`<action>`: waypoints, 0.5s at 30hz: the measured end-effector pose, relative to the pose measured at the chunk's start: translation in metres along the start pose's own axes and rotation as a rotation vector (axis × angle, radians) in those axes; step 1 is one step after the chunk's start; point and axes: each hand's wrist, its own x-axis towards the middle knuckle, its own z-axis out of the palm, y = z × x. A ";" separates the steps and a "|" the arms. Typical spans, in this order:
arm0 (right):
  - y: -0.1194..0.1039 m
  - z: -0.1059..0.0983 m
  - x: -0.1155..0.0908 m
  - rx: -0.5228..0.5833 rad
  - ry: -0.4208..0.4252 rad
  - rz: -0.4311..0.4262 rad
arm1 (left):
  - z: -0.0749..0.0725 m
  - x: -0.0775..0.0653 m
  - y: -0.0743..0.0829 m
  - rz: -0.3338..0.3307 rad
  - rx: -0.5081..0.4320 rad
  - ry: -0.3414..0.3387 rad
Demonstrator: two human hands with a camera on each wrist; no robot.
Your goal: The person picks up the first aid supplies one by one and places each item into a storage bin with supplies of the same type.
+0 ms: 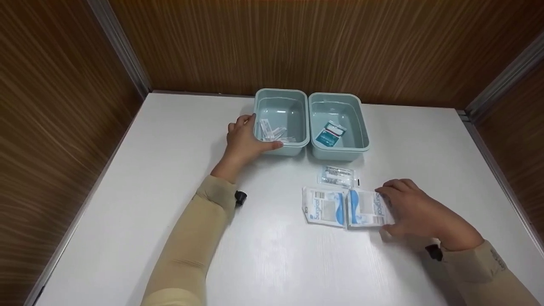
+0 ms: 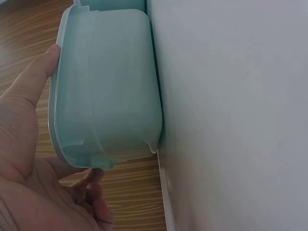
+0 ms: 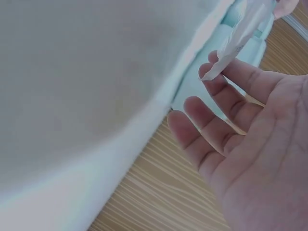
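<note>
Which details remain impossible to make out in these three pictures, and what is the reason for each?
- Head view: the right end of the right Surgical packet, covered by the right hand.
- Head view: the wording on the clear packet, too small.
- Left wrist view: what lies inside the left bin, hidden by its wall.
</note>
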 end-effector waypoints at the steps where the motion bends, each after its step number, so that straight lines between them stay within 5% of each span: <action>1: 0.000 -0.004 0.000 -0.002 0.010 0.000 | 0.000 0.000 0.000 0.001 0.002 0.000; 15: -0.001 -0.049 0.022 0.140 0.065 -0.001 | 0.000 0.000 0.000 -0.001 0.006 0.007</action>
